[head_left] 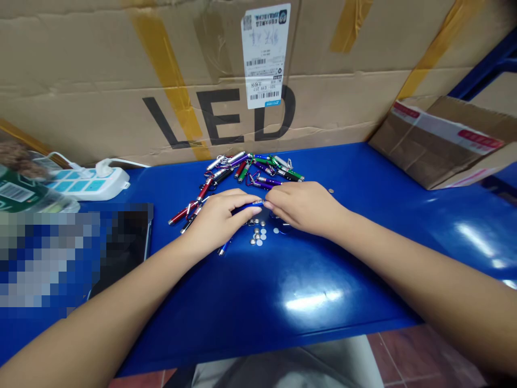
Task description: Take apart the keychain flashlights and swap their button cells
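My left hand (216,218) pinches a small blue keychain flashlight (255,204) between thumb and fingers, just above the table. At the tube's right end, my right hand (302,207) has its fingertips pressed together; whatever they hold is hidden. Below the hands lie several silver button cells (257,230) and a few white round discs (263,237). Behind them spreads a loose pile of metal keychain flashlights (242,170) in red, green, purple, black and silver, many with small clips. Another blue tube (224,247) shows partly from under my left hand.
A large cardboard box (113,75) marked LED stands along the back of the blue table (258,302). To the right is a small open carton (436,143). A white power strip (95,183), a plastic bottle (24,188) and a dark flat device (125,242) are on the left.
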A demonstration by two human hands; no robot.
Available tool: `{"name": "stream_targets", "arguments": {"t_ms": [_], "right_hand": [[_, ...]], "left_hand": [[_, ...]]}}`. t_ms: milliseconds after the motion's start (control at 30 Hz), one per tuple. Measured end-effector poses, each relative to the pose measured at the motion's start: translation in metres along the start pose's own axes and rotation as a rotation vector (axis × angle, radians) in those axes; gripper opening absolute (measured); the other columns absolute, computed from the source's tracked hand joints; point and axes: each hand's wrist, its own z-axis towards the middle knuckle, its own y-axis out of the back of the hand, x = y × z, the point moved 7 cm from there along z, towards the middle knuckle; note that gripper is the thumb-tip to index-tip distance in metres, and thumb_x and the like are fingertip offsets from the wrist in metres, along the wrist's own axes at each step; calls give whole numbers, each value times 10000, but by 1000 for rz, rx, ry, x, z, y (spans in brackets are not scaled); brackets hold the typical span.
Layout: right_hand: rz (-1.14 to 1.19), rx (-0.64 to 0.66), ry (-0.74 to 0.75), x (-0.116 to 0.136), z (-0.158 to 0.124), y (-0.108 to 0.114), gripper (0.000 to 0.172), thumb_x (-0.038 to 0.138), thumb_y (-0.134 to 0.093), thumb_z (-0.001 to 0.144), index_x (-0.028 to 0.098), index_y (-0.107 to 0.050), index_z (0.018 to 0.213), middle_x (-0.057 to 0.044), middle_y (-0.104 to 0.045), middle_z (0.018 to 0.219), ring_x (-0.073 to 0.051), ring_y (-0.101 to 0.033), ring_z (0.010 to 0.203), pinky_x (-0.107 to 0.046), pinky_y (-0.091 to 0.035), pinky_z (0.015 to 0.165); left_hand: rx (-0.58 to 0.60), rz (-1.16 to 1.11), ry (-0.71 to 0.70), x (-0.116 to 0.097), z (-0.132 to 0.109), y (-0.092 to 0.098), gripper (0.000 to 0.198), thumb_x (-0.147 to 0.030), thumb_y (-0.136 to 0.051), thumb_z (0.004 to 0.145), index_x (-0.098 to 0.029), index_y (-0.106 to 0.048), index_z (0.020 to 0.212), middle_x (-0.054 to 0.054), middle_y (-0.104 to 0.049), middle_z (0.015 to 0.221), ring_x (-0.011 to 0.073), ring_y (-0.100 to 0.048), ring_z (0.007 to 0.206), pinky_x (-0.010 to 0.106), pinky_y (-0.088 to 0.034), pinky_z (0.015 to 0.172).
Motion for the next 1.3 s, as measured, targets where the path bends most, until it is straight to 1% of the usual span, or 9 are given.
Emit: {"name": "stream_targets", "arguments": {"t_ms": [133,300,533,733,933,1000,1067,1133,1300], "right_hand": [[487,43,-170,-10,6,-8,362,357,-350,967,174,-480,683,13,-503,623,-109,-444,589,-247,-292,576],[1277,191,-597,-15,-1,-32,327,271,-403,922,177,-475,617,59,-404,472,-73,-364,452,-210,-295,475],[1518,323,-668,-4,-9,-39,350,295,-321,930,207,-418,605,89,-300,363,-70,-207,347,-206,-201,360],[1285,237,-546,-7,-7,-24,302,355,-470,922,170,-518,688,49,-536,483,-58,-420,416,-179,-334,433],[1477,320,-591,1,-9,-25,360,377,-353,956,190,-477,674,61,-481,433,-71,-359,358,-212,-273,396],[1236,387,-500,-2,-15,-17,384,416,-353,953,186,-509,687,37,-527,489,-86,-419,392,-226,-303,422],[745,349,-356,-12,-21,-3,351,439,-484,904,175,-569,689,12,-577,596,-100,-500,523,-232,-335,509],[361,304,-337,-23,-29,7,265,458,-655,789,196,-641,823,2,-624,711,-130,-533,607,-246,-326,543],[186,407,-258,-23,-38,-4,102,303,-664,812,207,-661,847,-19,-644,897,-164,-602,742,-273,-359,613]], "left_hand": [[-55,93,-111,-3,3,1,180,-266,-601,887,-205,-704,1021,24,-713,946,148,-647,881,268,-503,818],[-108,271,-246,-16,-2,1,207,-249,-551,920,-170,-681,1060,46,-707,968,152,-643,905,258,-489,808],[-189,602,-375,-33,-10,3,223,-271,-505,946,-182,-685,1042,47,-737,955,173,-670,805,294,-389,643],[-159,589,-286,-28,-7,4,256,-320,-470,962,-221,-679,1072,32,-745,976,169,-663,819,300,-393,671],[-180,634,-307,-36,-9,9,226,-278,-501,946,-243,-682,1076,23,-752,987,165,-667,774,317,-331,596],[-161,628,-297,-35,-9,9,228,-279,-504,945,-241,-682,1083,22,-751,979,172,-665,787,316,-353,615],[-142,595,-264,-31,-9,9,235,-296,-511,943,-211,-686,1076,38,-746,968,182,-664,822,313,-404,674],[-136,542,-217,-24,-9,11,251,-317,-523,937,-180,-690,1065,54,-740,958,187,-664,856,312,-442,747],[-120,439,-145,-15,-11,12,244,-341,-555,918,-201,-690,1065,38,-738,955,178,-668,882,298,-471,796]]}}
